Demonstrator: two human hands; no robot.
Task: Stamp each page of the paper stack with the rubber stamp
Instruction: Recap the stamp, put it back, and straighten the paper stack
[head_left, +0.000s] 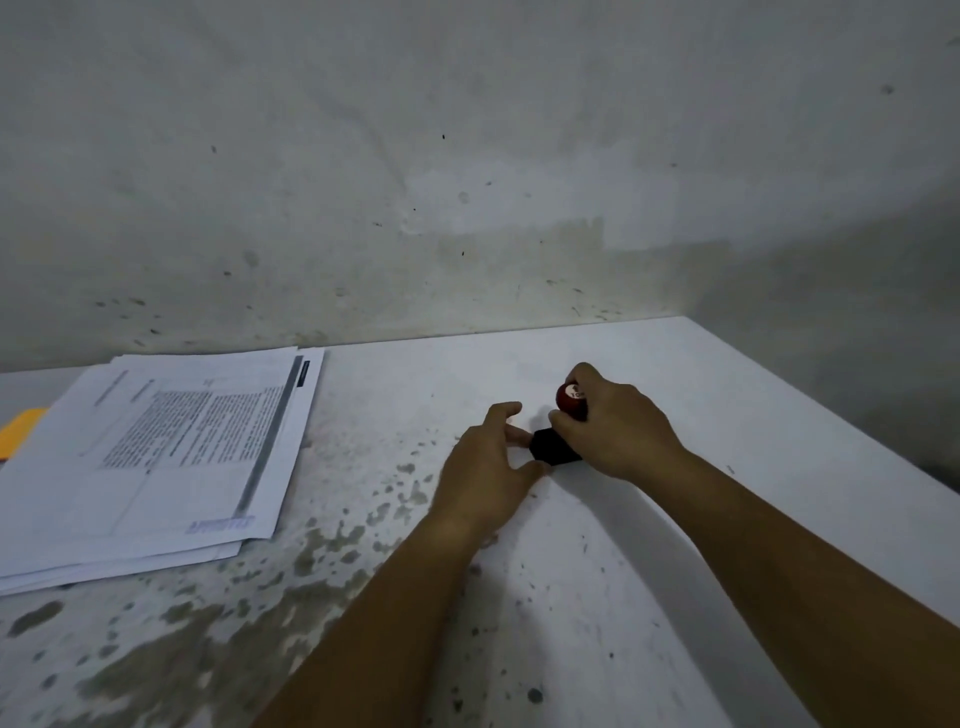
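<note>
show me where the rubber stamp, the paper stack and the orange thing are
rubber stamp (569, 399): head view, on its red knob, gripped by the right hand
paper stack (171, 447): head view, on the printed top sheet
orange thing (18, 428): head view, on the part peeking out from under the stack's left edge

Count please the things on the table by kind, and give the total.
Paper stack: 1
Rubber stamp, red knob, in the right hand: 1
Black ink pad, at the left hand: 1
Orange object, partly under the papers: 1
Total: 4
</note>
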